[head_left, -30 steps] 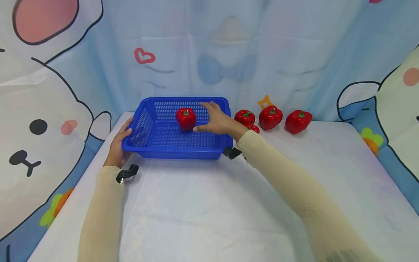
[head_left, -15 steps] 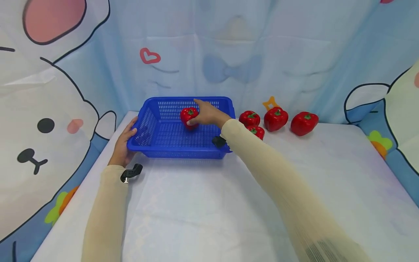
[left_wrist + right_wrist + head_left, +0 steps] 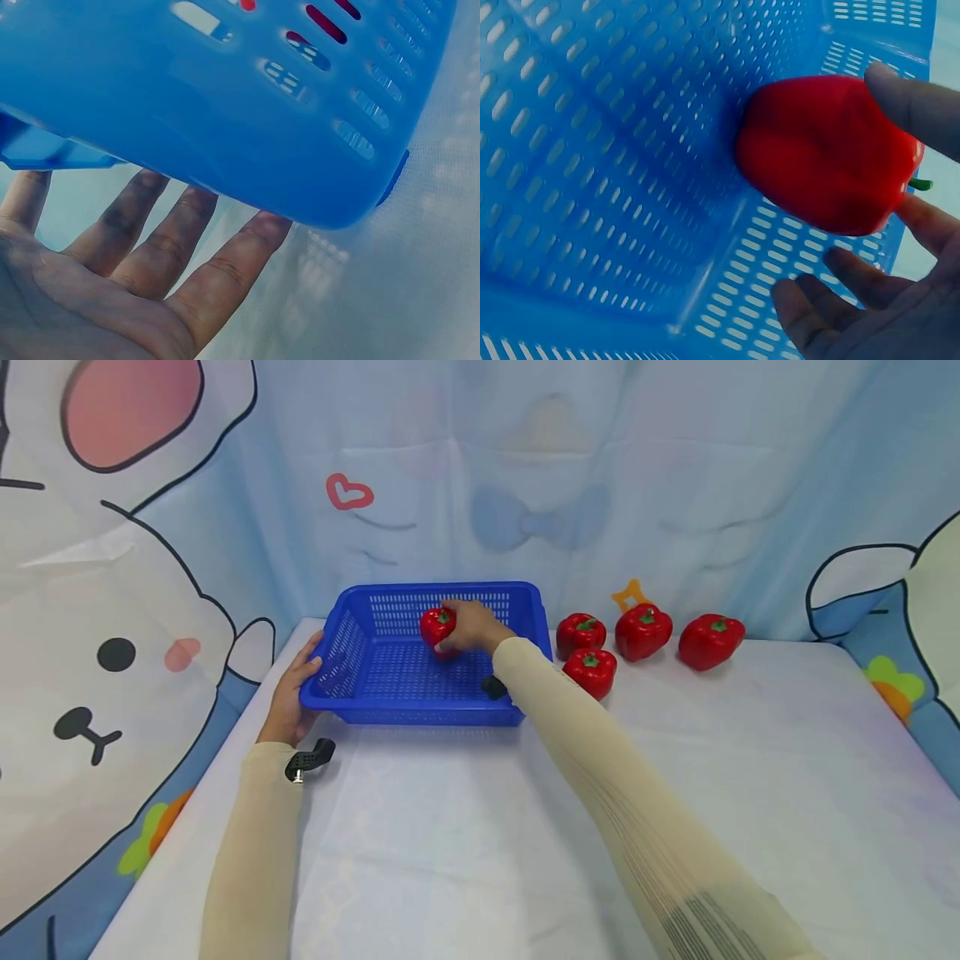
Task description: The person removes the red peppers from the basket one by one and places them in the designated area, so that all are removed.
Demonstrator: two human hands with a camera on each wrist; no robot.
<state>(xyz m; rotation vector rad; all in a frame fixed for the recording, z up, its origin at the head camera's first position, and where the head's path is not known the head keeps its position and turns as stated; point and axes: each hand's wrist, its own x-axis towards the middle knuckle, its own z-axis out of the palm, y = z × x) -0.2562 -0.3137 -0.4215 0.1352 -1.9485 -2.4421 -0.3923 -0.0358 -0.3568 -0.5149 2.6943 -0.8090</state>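
A blue plastic basket [image 3: 442, 714] with slotted walls lies on the white-covered table, and a glossy red bell pepper [image 3: 437, 628] with a green stem is inside it, toward the back. My right hand [image 3: 471, 625] reaches over the basket's right side and pinches this pepper. The right wrist view shows the thumb [image 3: 911, 105] on one side and the index finger near the stem, the other fingers loose below. At the basket's left end, my left hand [image 3: 291, 692] rests against the rim. In the left wrist view its nearly straight fingers [image 3: 225, 277] touch the basket's outer edge from below.
Right of the basket stand several more red bell peppers: one close to its wall [image 3: 581, 633], one in front of that [image 3: 591, 672], and others [image 3: 643, 632] further right. A patterned light-blue curtain [image 3: 420, 460] hangs behind the table. Black camera mounts [image 3: 309, 760] sit at both wrists.
My right hand has moved from beside the pepper, fingers spread, onto it and taken hold. The left hand stays at the basket's left end. The head view has shifted slightly.
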